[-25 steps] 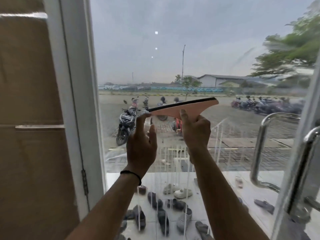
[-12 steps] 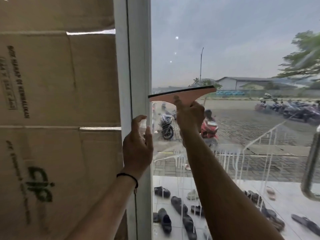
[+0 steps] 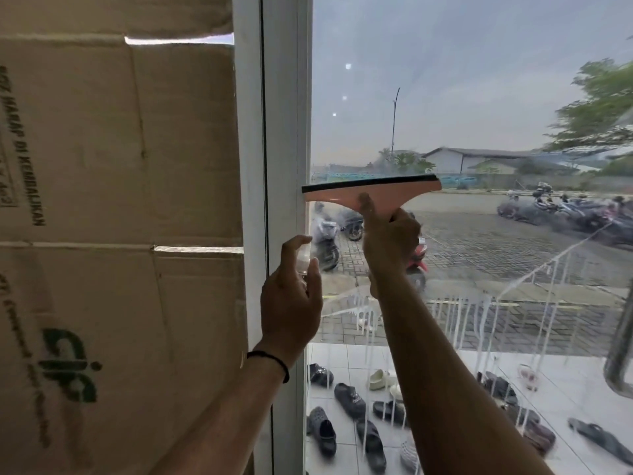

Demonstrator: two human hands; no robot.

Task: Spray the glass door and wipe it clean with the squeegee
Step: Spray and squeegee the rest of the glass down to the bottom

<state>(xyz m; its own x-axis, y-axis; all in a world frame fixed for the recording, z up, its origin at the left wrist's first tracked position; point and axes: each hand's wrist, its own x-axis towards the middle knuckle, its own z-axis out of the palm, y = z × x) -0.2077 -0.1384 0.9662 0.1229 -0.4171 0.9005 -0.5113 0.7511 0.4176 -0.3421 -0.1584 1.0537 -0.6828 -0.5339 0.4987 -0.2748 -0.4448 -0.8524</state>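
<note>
— Pink plastic with a black rubber blade: is that the squeegee (image 3: 371,192)?

— Yes. It lies against the glass door (image 3: 462,97) with the blade edge uppermost and nearly level. Its left end touches or just meets the white door frame (image 3: 284,132); which of the two cannot be resolved.

— State of the right hand (image 3: 390,241)?

— Wrapped round the squeegee handle from below. The thumb lies up the pink body, and the handle itself is hidden inside the fist.

— And the left hand (image 3: 291,303)?

— Raised just beside the frame, below and left of the squeegee. Fingers are curled round a small clear spray bottle (image 3: 303,257), with the index finger arched over its top. Most of the bottle is hidden by the palm. A black band (image 3: 270,358) circles that wrist.

— Condition of the glass?

— White liquid streaks (image 3: 479,313) run down the pane below the level of the hands. The area above the blade shows faint haze near the blade only.

— Surroundings?

— Stacked cardboard boxes (image 3: 120,200) with green printing stand left of the frame. A metal door handle (image 3: 620,354) shows at the right edge. Through the pane: sandals and shoes (image 3: 349,399) on white tiles, parked motorcycles (image 3: 325,234) on paving, a low building (image 3: 479,159), a tree (image 3: 599,111).
</note>
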